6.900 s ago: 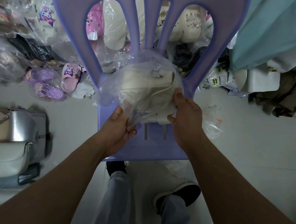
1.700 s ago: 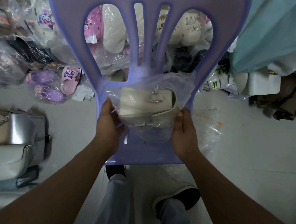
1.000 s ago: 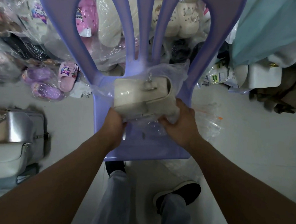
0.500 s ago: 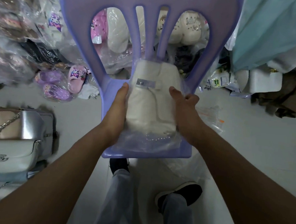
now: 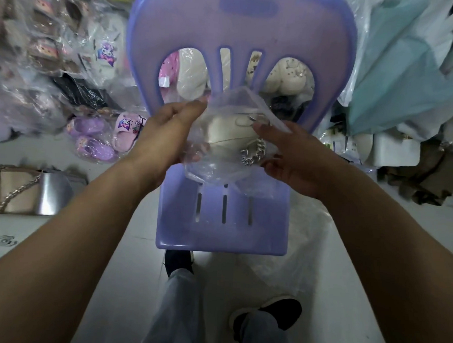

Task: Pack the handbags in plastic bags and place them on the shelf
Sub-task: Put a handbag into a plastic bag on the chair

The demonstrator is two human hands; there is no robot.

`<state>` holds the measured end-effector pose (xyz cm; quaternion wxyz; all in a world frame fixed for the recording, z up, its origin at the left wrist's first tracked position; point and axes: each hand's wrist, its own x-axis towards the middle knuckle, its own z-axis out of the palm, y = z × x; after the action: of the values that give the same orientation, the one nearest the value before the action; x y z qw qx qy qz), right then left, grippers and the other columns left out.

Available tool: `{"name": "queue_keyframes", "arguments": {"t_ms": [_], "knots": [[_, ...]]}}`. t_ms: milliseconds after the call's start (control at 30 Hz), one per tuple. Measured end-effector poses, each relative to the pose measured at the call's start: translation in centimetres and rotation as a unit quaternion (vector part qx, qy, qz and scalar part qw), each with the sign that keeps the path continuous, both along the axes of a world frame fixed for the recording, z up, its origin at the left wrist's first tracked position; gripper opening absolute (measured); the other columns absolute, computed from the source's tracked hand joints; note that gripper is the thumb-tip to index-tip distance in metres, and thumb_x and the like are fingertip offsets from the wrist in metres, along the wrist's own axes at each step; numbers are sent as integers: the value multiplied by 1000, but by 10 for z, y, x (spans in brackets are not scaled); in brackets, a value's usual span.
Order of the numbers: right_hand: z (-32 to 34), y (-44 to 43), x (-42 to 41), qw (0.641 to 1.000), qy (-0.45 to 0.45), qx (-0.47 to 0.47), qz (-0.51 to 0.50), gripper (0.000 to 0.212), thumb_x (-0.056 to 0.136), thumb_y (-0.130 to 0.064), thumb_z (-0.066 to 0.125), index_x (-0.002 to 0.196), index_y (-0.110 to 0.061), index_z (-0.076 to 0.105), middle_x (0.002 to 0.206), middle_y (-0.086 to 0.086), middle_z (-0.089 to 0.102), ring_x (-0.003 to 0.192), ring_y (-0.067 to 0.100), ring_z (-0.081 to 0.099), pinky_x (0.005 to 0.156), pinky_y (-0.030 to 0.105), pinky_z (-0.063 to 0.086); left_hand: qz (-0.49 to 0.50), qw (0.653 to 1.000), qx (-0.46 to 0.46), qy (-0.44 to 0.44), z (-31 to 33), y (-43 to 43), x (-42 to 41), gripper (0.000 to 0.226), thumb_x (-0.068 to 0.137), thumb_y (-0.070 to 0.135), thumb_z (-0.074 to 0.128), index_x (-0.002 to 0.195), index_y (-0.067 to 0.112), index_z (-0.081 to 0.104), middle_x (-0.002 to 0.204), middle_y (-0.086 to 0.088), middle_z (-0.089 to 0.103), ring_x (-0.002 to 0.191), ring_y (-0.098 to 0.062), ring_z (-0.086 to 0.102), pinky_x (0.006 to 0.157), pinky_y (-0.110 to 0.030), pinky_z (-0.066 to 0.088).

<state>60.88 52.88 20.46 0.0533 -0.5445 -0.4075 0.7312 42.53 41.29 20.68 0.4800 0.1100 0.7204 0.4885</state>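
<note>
**A:** Where's the cream handbag (image 5: 229, 129)?

**B:** Centre of the frame, inside the clear plastic bag (image 5: 215, 170). Half a second ago it lay flat on the purple chair (image 5: 222, 234); now it's lifted clear of the seat.

**A:** And the hands?

**B:** The left hand (image 5: 167, 136) pinches the plastic's left side. The right hand (image 5: 294, 159) curls round the right side, beside the silver chain (image 5: 252, 154).

**A:** Meaning?

**B:** Bagging looks finished, so the shelf comes next, though no shelf shows.

**A:** Other containers?

**B:** At middle left are slippers (image 5: 98, 135) sealed in plastic. At the left edge, unbagged handbags (image 5: 22, 192) wait on the floor.
</note>
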Motion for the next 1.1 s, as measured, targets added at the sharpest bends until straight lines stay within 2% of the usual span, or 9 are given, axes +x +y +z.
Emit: {"name": "queue_keyframes", "arguments": {"t_ms": [100,200,333,433,567,767,900,1000,1100], "knots": [[2,3,-4,995,-15,94,-29,31,94,-23,72,121,-22,58,101,8,68,61,16,67,49,22,50,-83,987,10,134,2,-2,3,49,73,67,75,113,41,62,110,8,68,79,-19,76,65,-38,62],[3,12,-2,982,-76,169,-35,16,103,-23,49,113,-19,62,93,14,70,49,19,69,43,23,49,-84,955,-3,284,-1,2,-2,7,96,33,60,100,33,66,95,3,72,69,-23,74,71,-45,61],[3,23,10,944,-135,292,-72,22,96,-13,43,89,-24,61,80,12,67,46,17,68,42,25,50,-30,907,2,420,5,8,-17,18,97,28,48,95,26,66,80,8,69,71,-23,69,72,-38,58],[8,25,14,922,-117,342,-136,18,83,-7,52,91,-19,64,73,3,67,52,17,68,53,32,56,53,924,56,374,12,18,-15,16,98,25,45,94,23,60,75,10,64,58,-15,67,57,-40,58],[23,28,10,891,-81,398,-203,17,81,-8,58,84,-19,71,60,0,67,50,11,64,59,29,54,131,926,130,329,22,25,-1,18,101,18,43,94,23,59,79,4,60,54,-9,61,48,-25,52],[22,24,15,864,-94,439,-229,10,97,-23,59,92,-20,68,70,6,69,54,10,63,62,28,52,206,904,185,326,39,32,-3,12,99,16,50,105,15,61,96,5,66,63,-10,65,61,-25,54],[20,22,15,882,-92,417,-199,33,99,-39,54,84,-12,65,67,8,60,62,15,54,64,31,44,234,917,173,272,33,29,-7,30,90,31,55,118,21,57,115,-5,65,106,-32,63,95,-43,54],[23,18,12,919,-16,369,-138,21,81,-45,63,89,-27,70,70,-1,59,64,15,54,65,31,48,178,964,108,167,15,23,7,57,81,55,57,131,31,46,124,11,56,111,-7,58,110,-44,44],[18,17,15,906,-36,418,-59,32,77,-21,66,108,-26,67,77,1,59,59,5,51,63,22,44,39,990,82,106,-5,24,20,83,77,73,58,145,27,44,140,12,56,124,0,53,115,-40,40]]}}
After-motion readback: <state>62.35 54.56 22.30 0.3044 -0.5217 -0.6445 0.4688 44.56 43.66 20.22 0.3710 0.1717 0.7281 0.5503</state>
